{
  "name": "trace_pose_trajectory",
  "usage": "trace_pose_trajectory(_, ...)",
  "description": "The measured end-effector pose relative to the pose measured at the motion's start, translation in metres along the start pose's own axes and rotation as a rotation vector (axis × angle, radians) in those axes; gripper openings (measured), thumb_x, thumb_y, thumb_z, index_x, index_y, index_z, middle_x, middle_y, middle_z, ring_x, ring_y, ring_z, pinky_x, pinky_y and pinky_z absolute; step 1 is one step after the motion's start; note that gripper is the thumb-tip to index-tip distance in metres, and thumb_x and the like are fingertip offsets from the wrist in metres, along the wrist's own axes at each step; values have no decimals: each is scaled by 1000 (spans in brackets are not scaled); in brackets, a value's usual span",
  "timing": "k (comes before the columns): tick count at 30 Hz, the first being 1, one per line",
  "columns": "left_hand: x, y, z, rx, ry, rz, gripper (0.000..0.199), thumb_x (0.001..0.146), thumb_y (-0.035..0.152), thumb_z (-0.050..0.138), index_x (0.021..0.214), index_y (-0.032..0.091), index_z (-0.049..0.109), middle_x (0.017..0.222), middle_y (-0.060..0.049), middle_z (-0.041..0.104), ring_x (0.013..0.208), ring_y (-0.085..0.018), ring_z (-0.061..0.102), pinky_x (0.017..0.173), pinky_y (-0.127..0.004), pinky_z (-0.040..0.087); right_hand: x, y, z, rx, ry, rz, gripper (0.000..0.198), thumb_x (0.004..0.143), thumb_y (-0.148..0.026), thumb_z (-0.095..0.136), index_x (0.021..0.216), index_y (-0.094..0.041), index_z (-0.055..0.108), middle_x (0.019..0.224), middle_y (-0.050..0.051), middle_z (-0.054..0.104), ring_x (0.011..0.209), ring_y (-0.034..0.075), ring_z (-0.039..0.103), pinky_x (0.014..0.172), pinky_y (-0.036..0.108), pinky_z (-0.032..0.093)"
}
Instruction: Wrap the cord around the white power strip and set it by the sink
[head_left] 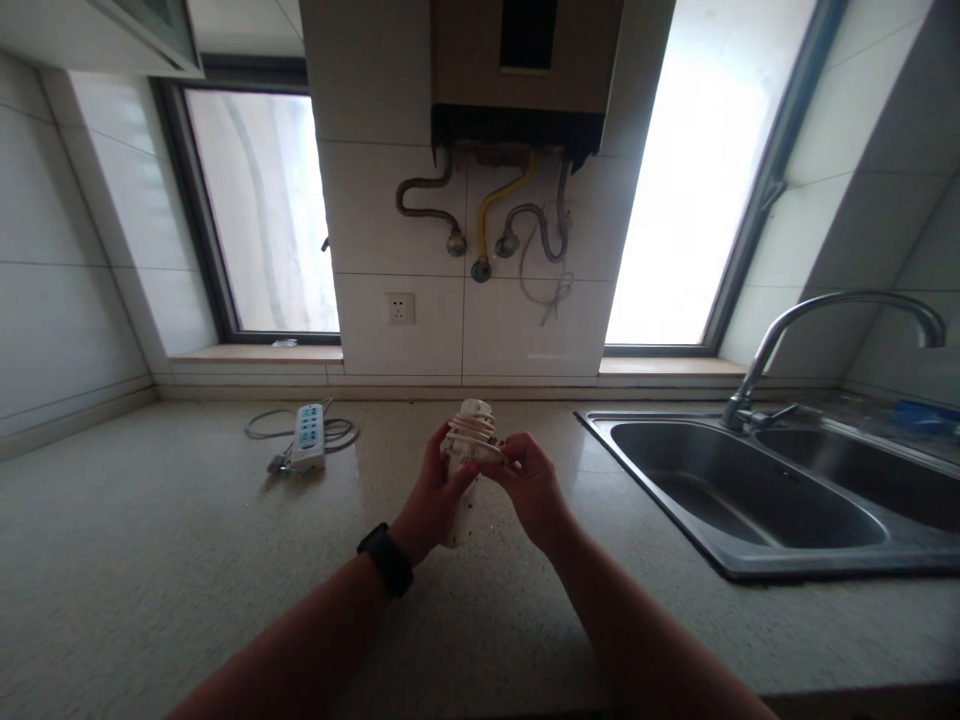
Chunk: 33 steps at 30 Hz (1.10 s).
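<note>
In the middle of the view, a long white object stands out over the counter, and its exact kind is hard to make out. A pale cord is wound in several turns around its upper part. My left hand grips the object from the left, with a dark watch on the wrist. From the right, my right hand pinches the cord between thumb and fingers. The lower end of the object shows between my hands, partly hidden by the left one.
A power strip with a grey cord lies on the counter at left. To the right is a double sink with a tall faucet. A wall socket and a water heater with hoses are ahead.
</note>
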<state>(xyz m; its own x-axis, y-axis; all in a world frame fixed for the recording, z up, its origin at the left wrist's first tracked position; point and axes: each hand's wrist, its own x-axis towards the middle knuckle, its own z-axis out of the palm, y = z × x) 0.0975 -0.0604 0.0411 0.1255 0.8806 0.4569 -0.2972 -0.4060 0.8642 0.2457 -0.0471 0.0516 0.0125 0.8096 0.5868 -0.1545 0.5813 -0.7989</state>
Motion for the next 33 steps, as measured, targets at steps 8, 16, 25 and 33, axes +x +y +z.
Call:
trace_pose_trajectory(8,-3,-2,2,-9,41,-22,72,87,35,67,145,30,24,134,-10,56,119,-25,56,99,-41,42,4,-6,-3,-95,-33,-75,29,76,-35,75,82,-23,50,80,-2,48,76,15,49,77,32,48)
trace_pose_trajectory(16,-3,5,5,-87,143,-163,71,85,42,69,142,30,29,130,-11,59,110,-24,61,93,-37,46,4,12,-8,-356,66,-21,41,77,-45,72,103,-24,49,93,3,52,82,18,52,73,34,48)
trace_pose_trajectory(25,-2,-4,4,-278,217,-310,70,86,53,64,141,31,27,114,-9,64,86,-23,69,71,-35,53,-9,36,-1,-383,-51,228,46,82,-55,62,107,-24,39,91,-1,49,63,13,50,58,30,45)
trace_pose_trajectory(33,-1,-6,1,-259,202,-275,65,86,53,62,138,28,32,114,-8,65,94,-25,67,77,-35,52,-3,25,1,-340,-68,136,34,88,-55,52,98,-22,55,89,4,58,75,18,57,61,30,47)
